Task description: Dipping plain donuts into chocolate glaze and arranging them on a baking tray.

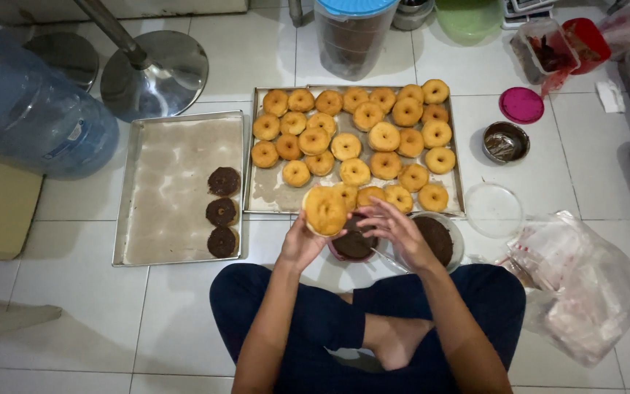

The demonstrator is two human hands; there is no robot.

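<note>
Head view: your left hand (302,244) grips a plain doughnut (325,210) over a bowl of chocolate glaze (354,244).

Your left fingers are curled round the doughnut's edge, holding it tilted above the small bowl; your right hand (402,233) hovers just beside it with fingers (373,211) spread loose, gripping nothing. You sit cross-legged on a white tiled floor (82,306). Ahead lies a tray of plain doughnuts (264,191); to your left, a lined tray (176,182) carries three chocolate-coated doughnuts (222,211). Both forearms reach forward from your knees, wrists bent inward toward each other.
</note>
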